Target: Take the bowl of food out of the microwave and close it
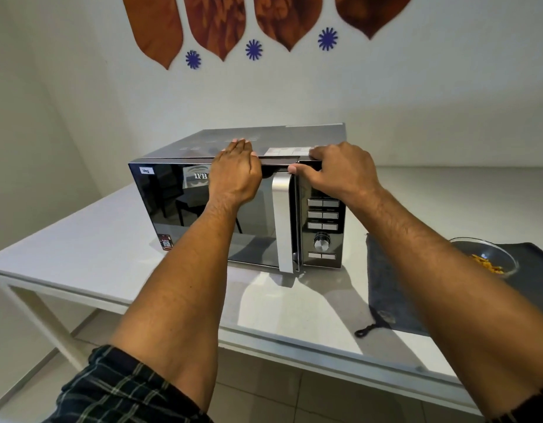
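A black microwave (184, 215) with a mirrored door and a silver handle (283, 224) stands on the white table (90, 254). Its door looks nearly flush with the front, a thin gap showing at the handle edge. My left hand (235, 175) lies flat over the door's top edge, fingers on the microwave's roof. My right hand (340, 169) rests on the top right corner above the control panel (323, 227), thumb against the front. A glass bowl (489, 254) with yellow-orange food sits on a dark cloth (386, 288) to the right, partly hidden by my right forearm.
The cloth has a black loop at its near corner (366, 329). The table's front edge runs diagonally below my arms, tiled floor beneath. A white wall with brown and blue decorations stands close behind the microwave.
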`<move>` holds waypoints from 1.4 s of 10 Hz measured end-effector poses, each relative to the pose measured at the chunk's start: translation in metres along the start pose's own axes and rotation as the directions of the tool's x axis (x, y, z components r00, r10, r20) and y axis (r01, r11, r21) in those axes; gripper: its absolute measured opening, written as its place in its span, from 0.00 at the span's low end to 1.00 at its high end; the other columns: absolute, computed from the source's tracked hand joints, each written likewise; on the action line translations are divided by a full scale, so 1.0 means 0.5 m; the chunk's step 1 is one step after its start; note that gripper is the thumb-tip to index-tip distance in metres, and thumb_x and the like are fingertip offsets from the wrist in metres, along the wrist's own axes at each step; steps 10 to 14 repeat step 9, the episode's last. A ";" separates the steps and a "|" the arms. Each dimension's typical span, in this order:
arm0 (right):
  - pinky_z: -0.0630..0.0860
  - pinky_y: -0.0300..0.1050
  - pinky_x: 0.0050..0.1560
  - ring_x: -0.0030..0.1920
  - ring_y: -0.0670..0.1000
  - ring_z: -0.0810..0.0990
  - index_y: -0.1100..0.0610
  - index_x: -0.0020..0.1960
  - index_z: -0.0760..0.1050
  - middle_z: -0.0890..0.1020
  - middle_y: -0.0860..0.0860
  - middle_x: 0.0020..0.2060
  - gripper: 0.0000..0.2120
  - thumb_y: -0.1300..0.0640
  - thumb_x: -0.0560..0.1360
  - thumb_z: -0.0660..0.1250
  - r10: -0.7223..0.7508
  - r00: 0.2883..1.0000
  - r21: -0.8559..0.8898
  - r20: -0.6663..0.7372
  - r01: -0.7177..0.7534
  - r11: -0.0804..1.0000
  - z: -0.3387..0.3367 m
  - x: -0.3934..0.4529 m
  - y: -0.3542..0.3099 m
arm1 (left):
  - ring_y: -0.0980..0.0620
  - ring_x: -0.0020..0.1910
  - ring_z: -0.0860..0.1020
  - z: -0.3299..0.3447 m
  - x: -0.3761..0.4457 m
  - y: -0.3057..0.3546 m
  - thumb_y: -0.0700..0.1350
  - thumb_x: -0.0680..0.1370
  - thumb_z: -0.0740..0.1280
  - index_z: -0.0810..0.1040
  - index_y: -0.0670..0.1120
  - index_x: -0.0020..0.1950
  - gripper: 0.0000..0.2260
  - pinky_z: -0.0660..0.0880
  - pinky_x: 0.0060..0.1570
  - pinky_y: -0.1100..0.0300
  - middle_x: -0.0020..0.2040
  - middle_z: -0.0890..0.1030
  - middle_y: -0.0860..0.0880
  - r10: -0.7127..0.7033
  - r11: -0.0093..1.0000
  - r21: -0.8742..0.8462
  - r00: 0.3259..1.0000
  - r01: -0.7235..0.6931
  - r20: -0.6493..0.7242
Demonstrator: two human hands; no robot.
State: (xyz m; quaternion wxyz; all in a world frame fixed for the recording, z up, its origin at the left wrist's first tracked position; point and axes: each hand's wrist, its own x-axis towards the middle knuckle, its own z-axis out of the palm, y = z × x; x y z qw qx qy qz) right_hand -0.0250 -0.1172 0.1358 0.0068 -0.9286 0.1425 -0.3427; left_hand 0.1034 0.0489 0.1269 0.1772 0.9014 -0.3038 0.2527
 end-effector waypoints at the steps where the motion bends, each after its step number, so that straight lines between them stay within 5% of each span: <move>1: 0.76 0.47 0.46 0.47 0.55 0.84 0.53 0.56 0.84 0.87 0.52 0.44 0.33 0.27 0.75 0.57 0.006 0.999 -0.020 -0.034 -0.007 1.000 0.004 -0.001 -0.006 | 0.48 0.79 0.60 0.001 0.003 0.002 0.49 0.84 0.47 0.63 0.40 0.78 0.25 0.55 0.78 0.52 0.79 0.65 0.43 -0.007 1.000 -0.005 1.000 0.007 0.011; 6: 0.80 0.50 0.49 0.46 0.54 0.84 0.55 0.54 0.84 0.87 0.52 0.44 0.28 0.33 0.79 0.57 -0.032 0.992 -0.157 -0.119 0.013 0.987 0.020 -0.005 -0.011 | 0.47 0.80 0.56 0.022 0.020 0.013 0.50 0.84 0.45 0.58 0.40 0.80 0.26 0.49 0.79 0.52 0.81 0.59 0.42 -0.048 0.999 0.013 0.999 0.048 -0.014; 7: 0.79 0.51 0.55 0.51 0.54 0.84 0.55 0.58 0.83 0.87 0.53 0.50 0.26 0.36 0.80 0.59 -0.076 0.987 -0.084 -0.144 0.065 0.994 0.026 -0.012 -0.001 | 0.47 0.80 0.56 0.023 0.015 0.015 0.51 0.84 0.45 0.59 0.40 0.80 0.26 0.49 0.79 0.52 0.80 0.60 0.43 -0.063 0.998 -0.027 0.998 0.062 -0.031; 8: 0.70 0.53 0.71 0.70 0.57 0.76 0.59 0.70 0.76 0.80 0.57 0.68 0.24 0.45 0.82 0.63 -0.117 0.965 0.073 -0.236 0.138 0.988 0.045 -0.060 0.032 | 0.49 0.81 0.54 0.036 -0.024 0.060 0.51 0.84 0.47 0.58 0.41 0.80 0.26 0.47 0.79 0.53 0.81 0.58 0.44 -0.030 0.989 -0.151 0.981 0.002 -0.189; 9: 0.64 0.51 0.76 0.76 0.56 0.68 0.61 0.76 0.69 0.72 0.57 0.75 0.26 0.48 0.82 0.62 -0.117 0.928 0.051 -0.354 0.145 0.988 0.059 -0.091 0.065 | 0.50 0.81 0.53 0.054 -0.046 0.092 0.50 0.84 0.49 0.57 0.42 0.81 0.25 0.47 0.79 0.53 0.81 0.57 0.45 0.042 0.974 -0.198 0.947 -0.110 -0.318; 14: 0.64 0.51 0.76 0.76 0.56 0.68 0.61 0.76 0.69 0.72 0.57 0.75 0.26 0.48 0.82 0.62 -0.117 0.928 0.051 -0.354 0.145 0.988 0.059 -0.091 0.065 | 0.50 0.81 0.53 0.054 -0.046 0.092 0.50 0.84 0.49 0.57 0.42 0.81 0.25 0.47 0.79 0.53 0.81 0.57 0.45 0.042 0.974 -0.198 0.947 -0.110 -0.318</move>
